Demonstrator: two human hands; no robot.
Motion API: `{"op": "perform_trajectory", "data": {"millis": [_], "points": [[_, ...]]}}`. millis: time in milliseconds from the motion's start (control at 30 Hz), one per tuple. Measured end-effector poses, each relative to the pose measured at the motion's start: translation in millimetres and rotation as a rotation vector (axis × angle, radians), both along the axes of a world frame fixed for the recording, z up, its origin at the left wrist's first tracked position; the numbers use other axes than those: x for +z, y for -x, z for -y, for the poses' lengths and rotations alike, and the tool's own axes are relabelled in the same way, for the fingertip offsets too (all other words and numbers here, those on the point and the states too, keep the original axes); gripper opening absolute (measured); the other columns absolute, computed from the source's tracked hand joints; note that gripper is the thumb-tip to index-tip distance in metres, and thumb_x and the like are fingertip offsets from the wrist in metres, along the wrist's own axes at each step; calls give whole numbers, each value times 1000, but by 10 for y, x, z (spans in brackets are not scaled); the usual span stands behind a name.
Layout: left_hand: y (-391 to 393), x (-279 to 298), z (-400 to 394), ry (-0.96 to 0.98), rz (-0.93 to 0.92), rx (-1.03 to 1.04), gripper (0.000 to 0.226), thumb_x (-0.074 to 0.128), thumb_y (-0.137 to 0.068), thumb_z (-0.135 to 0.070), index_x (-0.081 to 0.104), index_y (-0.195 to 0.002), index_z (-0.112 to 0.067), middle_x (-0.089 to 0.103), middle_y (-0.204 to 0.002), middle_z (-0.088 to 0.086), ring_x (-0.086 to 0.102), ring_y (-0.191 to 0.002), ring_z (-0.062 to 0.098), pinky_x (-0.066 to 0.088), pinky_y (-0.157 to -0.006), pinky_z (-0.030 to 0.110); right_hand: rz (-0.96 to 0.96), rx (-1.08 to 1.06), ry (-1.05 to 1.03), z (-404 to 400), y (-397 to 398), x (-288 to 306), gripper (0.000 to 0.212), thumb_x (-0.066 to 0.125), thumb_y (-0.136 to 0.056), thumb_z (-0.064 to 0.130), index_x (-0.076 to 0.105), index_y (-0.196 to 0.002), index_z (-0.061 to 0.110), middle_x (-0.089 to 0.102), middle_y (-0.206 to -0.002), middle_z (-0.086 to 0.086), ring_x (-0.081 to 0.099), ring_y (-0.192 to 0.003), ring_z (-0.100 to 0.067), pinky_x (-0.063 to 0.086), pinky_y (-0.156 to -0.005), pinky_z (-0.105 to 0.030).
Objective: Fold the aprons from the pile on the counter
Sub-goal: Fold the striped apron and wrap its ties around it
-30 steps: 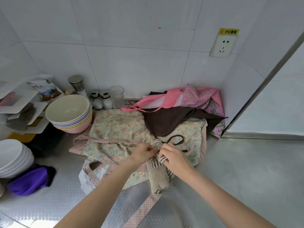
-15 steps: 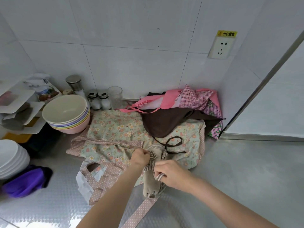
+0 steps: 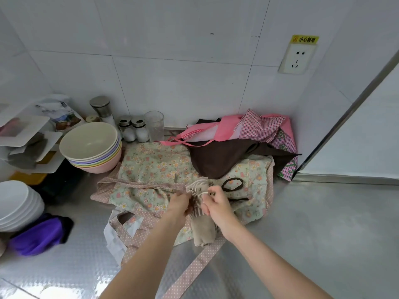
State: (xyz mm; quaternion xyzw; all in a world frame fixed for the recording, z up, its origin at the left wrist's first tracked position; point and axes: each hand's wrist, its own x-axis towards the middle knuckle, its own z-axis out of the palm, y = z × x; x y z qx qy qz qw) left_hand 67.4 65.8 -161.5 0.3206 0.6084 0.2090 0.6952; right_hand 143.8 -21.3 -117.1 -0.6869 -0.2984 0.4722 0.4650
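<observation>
From the head view, a rolled apron (image 3: 201, 221) lies on the flowery apron (image 3: 155, 167) near the middle of the steel counter (image 3: 323, 234). The roll is beige at its near end and striped at its far end. Both hands are on the striped end. The left hand (image 3: 180, 205) sits on the left side of the roll, its fingers curled in and gripping the striped cloth. The right hand (image 3: 217, 205) sits on the right side, its fingers curled too, pinching a thin pale tie (image 3: 204, 193) that goes across the top of the roll. The roll lies between the two hands, and its beige end sticks out toward the near side, past the wrists.

The flowery apron is spread flat under the roll, and its dotted strap (image 3: 190, 275) runs toward the near edge. Farther back on the right, against the wall, is the pile (image 3: 248, 134) of aprons: pink, checked and brown ones. A brown loop (image 3: 232, 184) lies just right of the right hand.

On the left stand stacked bowls (image 3: 90, 145), white plates (image 3: 17, 203) and a purple cloth (image 3: 36, 236). Shakers (image 3: 135, 131) and a glass (image 3: 155, 125) stand by the far wall. A socket (image 3: 296, 59) is on the wall up right.
</observation>
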Motion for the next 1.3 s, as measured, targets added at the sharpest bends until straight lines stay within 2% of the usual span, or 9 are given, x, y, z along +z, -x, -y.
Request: {"op": "perform_trajectory", "data": {"millis": [167,267,400,500,633,800,1000,1200,1300], "points": [[-28,-80,69,112,20,126,19,49,-91,0,50,-71,-2,50,-62,10,44,-51,16,38,-42,20,-23,-7,103,10,-11,-26,18,40,-97,3,35,-85,15,37,-64,0,34,-51,-8,32,-45,-14],[-30,115,178,-28,112,-10,20,48,-95,-9,52,-76,-9,51,-67,3,44,-58,12,39,-50,19,-99,-202,140,-97,-194,-24,22,41,-95,0,33,-79,14,39,-63,-4,31,-49,-9,26,-34,-11],[69,300,238,-313,180,-292,23,48,-97,-14,59,-77,-18,56,-71,-6,49,-67,6,41,-63,18,-188,-212,80,-212,-320,-51,19,50,-94,4,60,-78,9,52,-66,-1,40,-54,-7,29,-44,-14],[114,251,190,-604,13,-480,22,48,-96,-12,62,-80,-19,60,-73,-6,53,-68,6,42,-63,19,-397,-135,70,-197,-372,-25,17,57,-92,23,64,-96,8,61,-79,0,51,-66,-8,33,-56,-20],[108,150,169,-934,-416,-707,21,50,-94,-13,68,-103,-6,69,-95,10,62,-83,22,44,-71,31,-70,26,180,-201,-247,-114,54,77,-70,43,62,-106,6,67,-91,-4,60,-81,-12,40,-63,-21],[164,81,169,-864,-299,-614,7,66,-84,-14,65,-92,-15,69,-84,1,62,-75,11,47,-71,20,61,-156,-26,-205,-219,-260,16,62,-88,13,70,-84,0,52,-54,0,42,-42,-5,36,-50,-22],[299,104,27,-666,-160,-664,18,64,-86,-7,57,-76,-20,63,-70,-3,58,-47,0,54,-58,21,-373,-56,-141,-51,-303,-215,15,56,-87,-6,63,-99,-1,64,-85,-14,58,-71,-16,51,-63,-17],[267,206,-127,-716,-289,-914,11,56,-90,-3,63,-94,-10,64,-78,1,59,-46,-3,56,-64,26,-176,306,65,-128,-466,-24,21,50,-93,0,64,-108,-5,67,-100,-7,58,-89,-12,48,-85,-22],[236,266,-149,-705,-320,-975,7,55,-91,-5,61,-91,-8,67,-90,12,67,-55,9,56,-66,28,93,460,138,-188,-496,31,17,57,-91,5,70,-102,0,68,-100,-5,58,-96,-9,45,-84,-17]]}}
